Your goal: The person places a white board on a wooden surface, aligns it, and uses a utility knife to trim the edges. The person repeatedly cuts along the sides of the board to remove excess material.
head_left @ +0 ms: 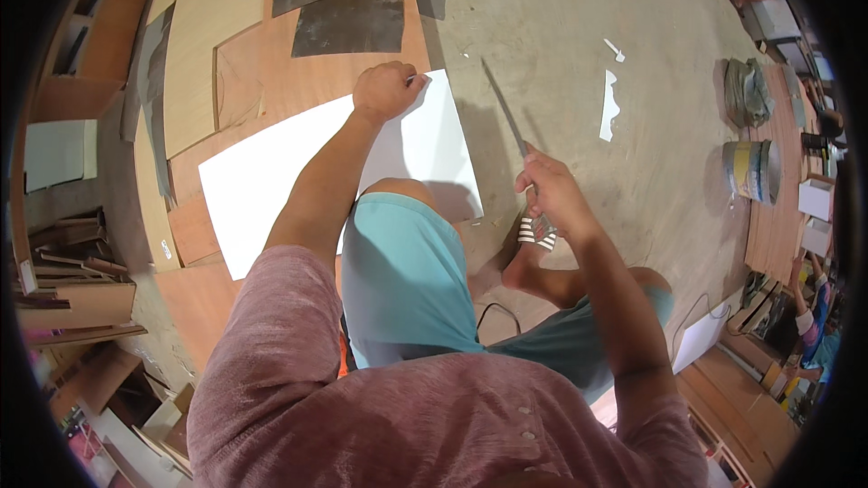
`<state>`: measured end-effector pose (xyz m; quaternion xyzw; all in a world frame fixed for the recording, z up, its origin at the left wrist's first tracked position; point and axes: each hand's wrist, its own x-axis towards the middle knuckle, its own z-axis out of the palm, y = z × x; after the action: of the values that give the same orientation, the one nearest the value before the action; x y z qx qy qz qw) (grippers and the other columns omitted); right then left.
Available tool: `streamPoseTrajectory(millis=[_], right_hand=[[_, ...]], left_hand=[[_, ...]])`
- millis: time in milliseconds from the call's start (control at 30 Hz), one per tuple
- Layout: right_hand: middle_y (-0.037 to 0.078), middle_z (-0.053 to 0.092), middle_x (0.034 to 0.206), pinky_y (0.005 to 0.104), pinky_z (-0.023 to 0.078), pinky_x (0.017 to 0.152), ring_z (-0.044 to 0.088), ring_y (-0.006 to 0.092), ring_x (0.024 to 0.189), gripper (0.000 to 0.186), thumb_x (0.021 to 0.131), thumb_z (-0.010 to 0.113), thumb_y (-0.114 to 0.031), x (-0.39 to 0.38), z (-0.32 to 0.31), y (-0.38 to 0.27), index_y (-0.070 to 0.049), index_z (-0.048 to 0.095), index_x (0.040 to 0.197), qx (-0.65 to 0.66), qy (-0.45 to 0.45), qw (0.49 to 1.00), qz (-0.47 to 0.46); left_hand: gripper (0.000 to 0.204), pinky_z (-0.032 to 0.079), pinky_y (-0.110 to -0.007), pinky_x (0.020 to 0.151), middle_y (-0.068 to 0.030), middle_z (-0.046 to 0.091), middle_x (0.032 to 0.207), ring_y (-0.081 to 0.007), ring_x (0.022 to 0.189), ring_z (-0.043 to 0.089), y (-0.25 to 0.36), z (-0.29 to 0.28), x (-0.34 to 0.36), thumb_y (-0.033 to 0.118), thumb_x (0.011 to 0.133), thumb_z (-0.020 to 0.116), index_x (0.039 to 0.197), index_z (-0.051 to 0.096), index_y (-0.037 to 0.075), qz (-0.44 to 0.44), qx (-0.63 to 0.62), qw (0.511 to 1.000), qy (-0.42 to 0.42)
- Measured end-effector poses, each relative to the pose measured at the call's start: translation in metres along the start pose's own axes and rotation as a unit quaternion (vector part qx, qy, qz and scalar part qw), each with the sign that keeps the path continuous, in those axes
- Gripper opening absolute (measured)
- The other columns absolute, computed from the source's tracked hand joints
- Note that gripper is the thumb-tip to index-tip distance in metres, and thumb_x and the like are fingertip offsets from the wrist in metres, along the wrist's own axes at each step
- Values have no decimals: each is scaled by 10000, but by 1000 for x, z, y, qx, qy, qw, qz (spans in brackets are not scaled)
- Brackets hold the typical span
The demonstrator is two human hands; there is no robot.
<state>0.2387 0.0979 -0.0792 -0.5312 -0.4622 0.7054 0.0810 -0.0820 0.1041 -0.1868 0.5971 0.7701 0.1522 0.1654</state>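
Observation:
A white sheet (271,158) lies over wooden boards on my left, its right edge next to the bare floor. My left hand (386,90) rests at the sheet's far edge with its fingers curled in; what they hold, if anything, is too small to make out. In my closed right hand (553,188) is a long, thin, tapered metal tool (504,107), blade-like or file-like. It points away from me, up off the floor to the right of the sheet. My bent knee (407,244), in turquoise shorts, covers the sheet's near part.
Dark rectangular sheets (348,25) lie on the boards ahead. White scraps (609,107) are on the floor (533,27) to the right. Farther right stand a bucket (749,170) and a dark bag (748,93). Wood offcuts (77,248) are piled at far left.

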Motion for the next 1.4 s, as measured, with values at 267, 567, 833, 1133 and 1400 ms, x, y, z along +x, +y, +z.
streamPoseTrajectory(millis=[267, 567, 833, 1133, 1400], right_hand=[[70, 550, 804, 318, 406, 494, 408, 112, 492, 329, 1034, 409, -320, 22, 46, -39, -28, 559, 1050, -6, -16, 1000, 3], [71, 547, 791, 308, 402, 475, 397, 108, 484, 316, 1023, 427, -322, 38, 56, -53, -32, 549, 1056, 9, -1, 1000, 25], [77, 546, 781, 318, 404, 465, 401, 112, 480, 315, 1009, 448, -311, 40, 66, -52, -8, 525, 1046, 27, -19, 999, 35], [69, 533, 761, 318, 400, 468, 402, 112, 482, 311, 1007, 453, -298, 40, 77, -54, -3, 532, 1065, 15, -9, 998, 59], [79, 536, 793, 329, 415, 494, 419, 125, 531, 353, 998, 452, -311, 40, 83, -65, 13, 549, 1098, -88, -5, 994, 65]], left_hand=[[315, 516, -407, 840, -142, 712, 978, -326, 943, 665, -3, 13, 19, 331, 935, 539, 985, 743, 95, 48, -70, 996, -17], [121, 471, -295, 795, -3, 674, 891, -119, 830, 567, -21, 31, 65, 76, 892, 619, 923, 707, -1, -29, -367, 898, -240], [120, 473, -294, 747, -36, 682, 826, -122, 782, 577, -19, 31, 60, 103, 858, 672, 877, 715, -8, -59, -414, 885, -202], [103, 460, -298, 667, -30, 648, 732, -115, 696, 549, -13, 27, 54, 56, 817, 686, 769, 687, -35, -63, -430, 889, -147], [136, 449, -293, 673, 18, 630, 736, -97, 698, 517, -17, 41, 59, 109, 864, 663, 819, 693, -16, -40, -402, 904, -143]])
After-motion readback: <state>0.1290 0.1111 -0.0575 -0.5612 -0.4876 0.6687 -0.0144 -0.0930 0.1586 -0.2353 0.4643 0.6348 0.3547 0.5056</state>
